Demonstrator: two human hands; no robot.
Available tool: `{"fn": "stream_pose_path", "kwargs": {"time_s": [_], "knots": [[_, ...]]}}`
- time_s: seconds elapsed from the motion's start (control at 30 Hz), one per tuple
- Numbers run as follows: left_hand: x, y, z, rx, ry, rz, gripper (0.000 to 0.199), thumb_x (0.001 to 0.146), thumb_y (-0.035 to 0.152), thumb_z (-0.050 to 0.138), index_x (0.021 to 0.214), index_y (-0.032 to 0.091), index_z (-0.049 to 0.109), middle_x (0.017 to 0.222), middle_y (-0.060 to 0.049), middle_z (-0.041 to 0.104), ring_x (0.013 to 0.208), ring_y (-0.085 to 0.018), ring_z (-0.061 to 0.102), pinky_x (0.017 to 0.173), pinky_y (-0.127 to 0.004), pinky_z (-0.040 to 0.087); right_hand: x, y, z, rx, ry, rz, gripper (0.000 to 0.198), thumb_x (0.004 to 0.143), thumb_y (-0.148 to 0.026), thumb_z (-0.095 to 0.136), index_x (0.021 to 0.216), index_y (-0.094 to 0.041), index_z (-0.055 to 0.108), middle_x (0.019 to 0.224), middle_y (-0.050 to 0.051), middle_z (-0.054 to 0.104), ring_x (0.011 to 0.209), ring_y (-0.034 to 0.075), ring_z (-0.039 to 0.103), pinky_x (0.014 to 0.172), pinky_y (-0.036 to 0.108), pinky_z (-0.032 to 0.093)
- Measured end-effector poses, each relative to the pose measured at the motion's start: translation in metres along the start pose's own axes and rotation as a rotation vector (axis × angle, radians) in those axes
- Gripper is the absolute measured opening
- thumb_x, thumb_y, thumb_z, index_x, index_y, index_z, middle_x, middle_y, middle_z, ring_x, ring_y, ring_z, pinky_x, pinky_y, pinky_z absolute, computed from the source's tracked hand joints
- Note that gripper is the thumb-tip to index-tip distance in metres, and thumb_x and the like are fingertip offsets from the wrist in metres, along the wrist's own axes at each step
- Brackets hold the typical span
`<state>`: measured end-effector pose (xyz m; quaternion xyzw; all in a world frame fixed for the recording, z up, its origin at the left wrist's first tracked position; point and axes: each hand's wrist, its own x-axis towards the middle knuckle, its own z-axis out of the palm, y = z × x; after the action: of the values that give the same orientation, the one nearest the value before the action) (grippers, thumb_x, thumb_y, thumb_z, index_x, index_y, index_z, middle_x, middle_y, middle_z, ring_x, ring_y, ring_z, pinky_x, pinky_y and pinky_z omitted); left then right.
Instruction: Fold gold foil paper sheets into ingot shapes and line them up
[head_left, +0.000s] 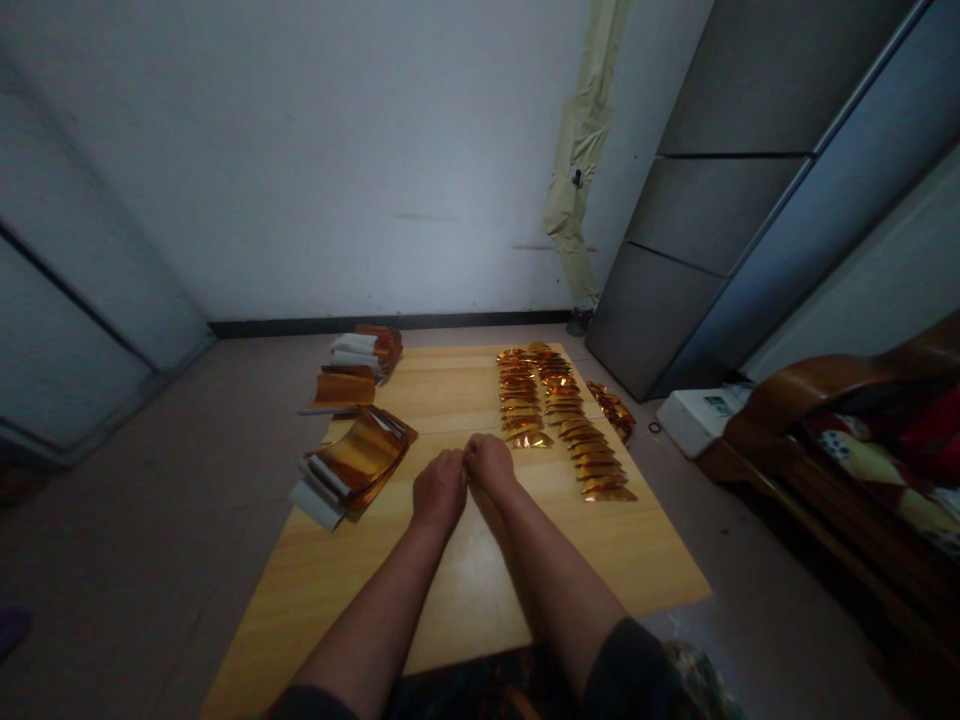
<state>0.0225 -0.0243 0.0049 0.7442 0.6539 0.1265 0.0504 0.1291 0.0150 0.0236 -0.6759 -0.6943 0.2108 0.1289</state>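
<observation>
My left hand (440,490) and my right hand (489,463) meet over the middle of the wooden table (465,590). Both have their fingers curled and pressed together, fingertips touching. Whatever they may hold is hidden behind the fingers. Left of them lies a fanned stack of gold foil paper sheets (356,455) with pale backs. To the right, folded gold foil pieces (521,395) stand in an overlapping row, the nearest piece close to my right hand. A second row of folded gold pieces (596,460) runs beside it toward the table's right edge.
More foil sheets (345,388) and a curled bundle (367,350) sit at the table's far left corner. A heap of gold pieces (613,410) lies beyond the right edge. A grey refrigerator (682,290), a white box (694,418) and a wooden bench (795,400) stand right.
</observation>
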Motion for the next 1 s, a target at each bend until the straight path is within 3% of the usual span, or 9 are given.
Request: {"fn": "stream_pose_path", "kwargs": {"time_s": [0.23, 0.77, 1.0], "knots": [[-0.002, 0.000, 0.001, 0.009, 0.001, 0.007, 0.024, 0.096, 0.028, 0.038, 0.098, 0.024, 0.062, 0.096, -0.003, 0.063, 0.086, -0.017, 0.060, 0.064, -0.027, 0.036, -0.004, 0.002, -0.003, 0.018, 0.049, 0.103, 0.020, 0.085, -0.017, 0.052, 0.088, -0.020, 0.071, 0.090, 0.006, 0.072, 0.080, 0.014, 0.062, 0.062, 0.022, 0.034], [-0.001, -0.001, 0.002, -0.005, 0.007, 0.003, 0.026, 0.095, 0.029, 0.040, 0.100, 0.026, 0.066, 0.096, -0.002, 0.064, 0.085, -0.016, 0.060, 0.064, -0.027, 0.035, -0.018, 0.023, -0.012, -0.026, 0.098, 0.163, 0.021, 0.085, -0.016, 0.050, 0.089, -0.017, 0.071, 0.090, 0.009, 0.072, 0.081, 0.017, 0.064, 0.063, 0.024, 0.035], [-0.001, -0.001, 0.002, 0.083, -0.038, 0.095, 0.032, 0.096, 0.034, 0.040, 0.121, 0.037, 0.061, 0.094, -0.003, 0.060, 0.081, -0.019, 0.058, 0.062, -0.028, 0.032, -0.021, 0.025, -0.010, -0.002, 0.117, 0.162, 0.021, 0.085, -0.015, 0.050, 0.085, -0.018, 0.070, 0.087, 0.008, 0.072, 0.079, 0.016, 0.063, 0.062, 0.023, 0.034]]}}
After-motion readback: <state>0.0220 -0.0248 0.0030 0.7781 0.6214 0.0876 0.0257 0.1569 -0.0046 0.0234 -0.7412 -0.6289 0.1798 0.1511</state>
